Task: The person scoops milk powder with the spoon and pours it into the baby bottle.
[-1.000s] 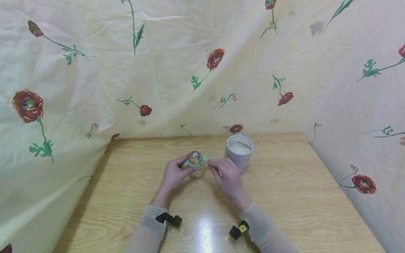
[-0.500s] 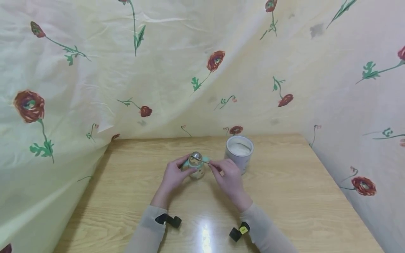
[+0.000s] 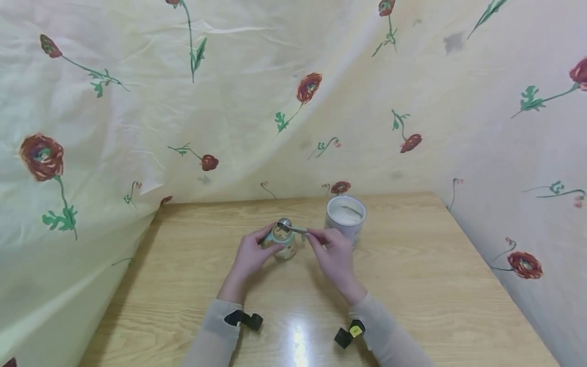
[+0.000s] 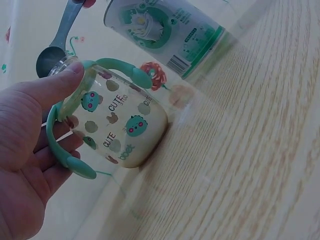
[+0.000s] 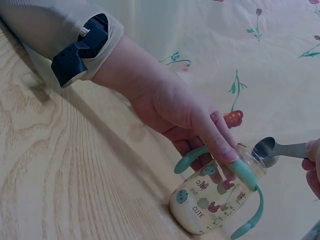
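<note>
A clear baby bottle (image 4: pixel 120 120) with two green handles and printed cartoon faces stands on the table. Something pale shows in its lower part. My left hand (image 3: pixel 254 252) grips it around the neck, thumb on the near side and fingers behind. In my right hand (image 3: pixel 332 252) the handle of a metal measuring spoon (image 5: pixel 265 150) is pinched between thumb and fingers. The spoon's bowl is tilted at the bottle's uncapped mouth; the left wrist view cannot show whether anything lies in it. Only the right hand's fingertips (image 5: pixel 312 160) enter the right wrist view's edge.
An uncovered white tin (image 3: pixel 346 216) of whitish powder stands right behind my right hand, its printed label (image 4: pixel 165 30) seen in the left wrist view. The wooden table (image 3: pixel 412 285) ends at a flowered cloth (image 3: pixel 247 112) hanging at the back and sides.
The measuring spoon has turned over at the bottle's mouth, its handle swinging from thin edge to broad face. My right hand has shifted slightly; the left hand and bottle stay nearly in place.
</note>
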`<state>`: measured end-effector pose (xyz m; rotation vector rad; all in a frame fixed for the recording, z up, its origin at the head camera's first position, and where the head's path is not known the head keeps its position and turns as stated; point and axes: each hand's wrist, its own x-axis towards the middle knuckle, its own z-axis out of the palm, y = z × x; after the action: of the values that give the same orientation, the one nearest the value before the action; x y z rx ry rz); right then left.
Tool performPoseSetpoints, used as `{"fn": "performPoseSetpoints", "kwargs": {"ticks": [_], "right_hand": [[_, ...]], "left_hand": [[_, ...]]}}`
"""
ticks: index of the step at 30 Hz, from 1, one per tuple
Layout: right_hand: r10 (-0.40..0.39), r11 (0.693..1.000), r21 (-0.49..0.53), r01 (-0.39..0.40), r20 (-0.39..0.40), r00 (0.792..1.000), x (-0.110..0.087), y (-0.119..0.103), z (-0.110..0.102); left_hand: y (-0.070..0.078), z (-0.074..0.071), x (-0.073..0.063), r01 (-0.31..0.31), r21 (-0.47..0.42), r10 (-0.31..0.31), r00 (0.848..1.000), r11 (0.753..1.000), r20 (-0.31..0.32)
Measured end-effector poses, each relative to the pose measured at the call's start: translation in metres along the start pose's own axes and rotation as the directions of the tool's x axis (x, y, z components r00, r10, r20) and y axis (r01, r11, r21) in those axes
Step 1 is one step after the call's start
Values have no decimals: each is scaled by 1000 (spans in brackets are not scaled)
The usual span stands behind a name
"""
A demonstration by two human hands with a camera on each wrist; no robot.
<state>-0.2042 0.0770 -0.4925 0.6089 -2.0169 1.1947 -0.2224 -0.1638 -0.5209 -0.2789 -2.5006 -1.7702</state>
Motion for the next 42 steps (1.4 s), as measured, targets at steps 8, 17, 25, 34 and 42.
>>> {"fn": "performPoseSetpoints", "kwargs": {"ticks": [8,17,25,34,42], "right_hand": [[64,990,129,-63,-3,998,6,-4,0],[108,982,162,-101,-33,994,11,-17,-1],[325,917,250,-311,-18,945,24,-49,-20],[453,854,320,-409,-74,888,37,-42,-44],[502,846,285,-449,-145,853,46,-31,-66]], "left_hand": [[3,-3,-2,3,5,-3,1000,1000,-5],[6,-7,-2,-20,10,20,1000,1000,-6],[19,-9,-2,-66,40,67,997,997,-40],[30,1,-1,-170,28,172,979,985,-106],[44,19,-2,-274,26,275,952,961,-132]]}}
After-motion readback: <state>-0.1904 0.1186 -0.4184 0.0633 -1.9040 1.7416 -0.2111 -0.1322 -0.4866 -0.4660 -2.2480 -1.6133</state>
